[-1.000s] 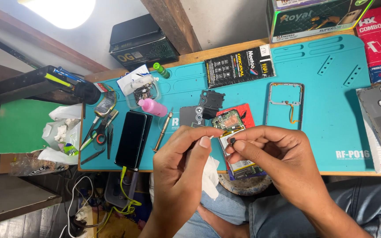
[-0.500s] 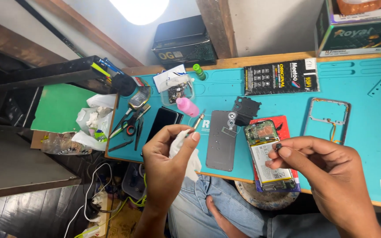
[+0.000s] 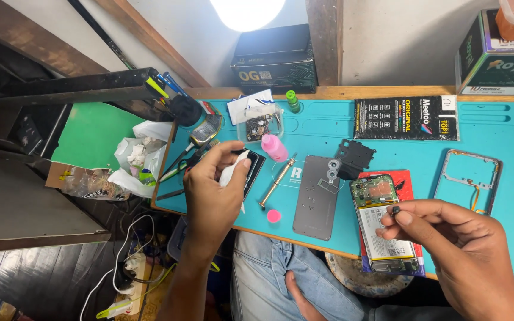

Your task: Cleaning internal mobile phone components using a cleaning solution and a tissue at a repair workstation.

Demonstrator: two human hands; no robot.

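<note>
My left hand [image 3: 212, 193] pinches a wad of white tissue [image 3: 231, 170] over the left part of a teal work mat [image 3: 322, 128], above a black phone [image 3: 253, 169] lying there. My right hand [image 3: 447, 238] grips a tiny dark part [image 3: 395, 210] between thumb and forefinger, just right of an opened phone [image 3: 383, 223] with its battery and board showing, which rests on a red pad. A grey phone back cover [image 3: 316, 196] lies between my hands. A brass-handled screwdriver [image 3: 276, 182] and a pink cap [image 3: 273, 216] lie beside it.
A pink bottle [image 3: 273, 147], a clear dish of parts [image 3: 259, 126] and a green-capped bottle [image 3: 292, 101] stand at the back left. A phone frame [image 3: 468, 178] lies at right. Tools [image 3: 188, 157], a white bag of scraps [image 3: 141, 157] and boxes [image 3: 275, 56] surround the mat.
My left hand has moved left, away from the opened phone, carrying the tissue toward the black phone. My right hand stays by the opened phone. The view has shifted left.
</note>
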